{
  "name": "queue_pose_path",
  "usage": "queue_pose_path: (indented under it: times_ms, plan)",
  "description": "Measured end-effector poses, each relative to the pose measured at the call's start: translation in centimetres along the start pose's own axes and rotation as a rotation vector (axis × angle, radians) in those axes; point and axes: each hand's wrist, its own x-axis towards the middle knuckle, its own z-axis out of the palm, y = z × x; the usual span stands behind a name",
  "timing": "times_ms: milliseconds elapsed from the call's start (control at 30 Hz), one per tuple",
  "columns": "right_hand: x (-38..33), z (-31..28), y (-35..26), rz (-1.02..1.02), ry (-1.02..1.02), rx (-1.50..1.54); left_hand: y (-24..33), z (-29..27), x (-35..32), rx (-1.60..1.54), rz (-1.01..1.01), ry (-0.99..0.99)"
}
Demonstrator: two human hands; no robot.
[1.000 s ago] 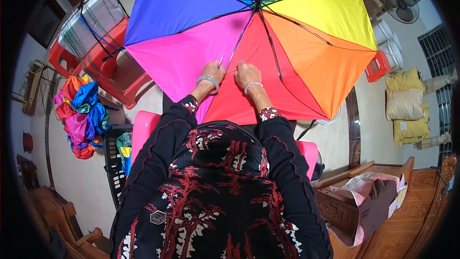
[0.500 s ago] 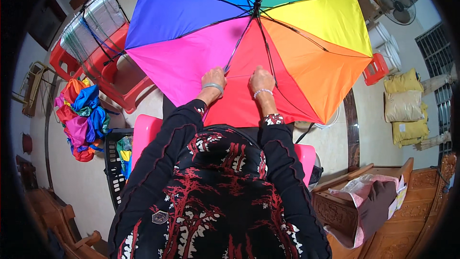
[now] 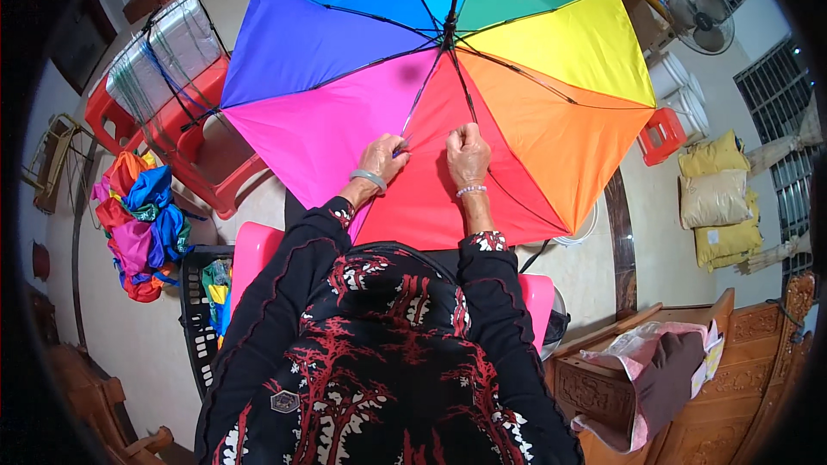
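An open rainbow umbrella (image 3: 482, 60) lies upside-down in front of me, its inner side with black ribs facing up. My left hand (image 3: 383, 158) pinches a rib on the seam between the pink and red panels, a grey band on its wrist. My right hand (image 3: 467, 153) is closed on the red panel just beside it, wearing a bead bracelet. Both hands are close together, below the umbrella's hub. My black and red patterned sleeves reach up from below.
Red plastic stools (image 3: 185, 133) and a wire-covered box stand at the left. A heap of coloured fabric (image 3: 142, 220) and a black crate (image 3: 207, 327) are lower left. A carved wooden bench (image 3: 689, 379) with a bag is lower right; sacks (image 3: 715, 189) and a fan sit right.
The umbrella has turned and shifted a little. Both hands have moved up the panels toward the hub and closer to each other, now gripping near a rib.
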Motion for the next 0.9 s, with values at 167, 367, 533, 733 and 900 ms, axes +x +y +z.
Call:
queue_pose_path:
  times_ms: [167, 367, 533, 733, 900]
  plan:
    - [-0.1, 0.5, -0.1, -0.047, 0.019, 0.018, 0.2, 0.1, 0.1, -0.147, -0.126, -0.1]
    - [-0.3, 0.6, 0.7, -0.035, -0.065, -0.001, -2.1, 0.4, 1.2, -0.348, -0.445, 0.067]
    - [-1.0, 0.9, -0.1, -0.089, -0.486, 0.095, -0.8, -0.7, 1.3, -0.619, -0.711, 0.061]
    - [-2.5, 4.1, -2.3, -0.04, -0.749, 0.076, -0.7, -0.9, 0.8, -0.696, -0.743, 0.12]
    - [-2.8, 5.9, -2.4, -0.176, -0.673, -0.133, -1.1, -0.6, 0.5, -0.61, -0.642, 0.164]
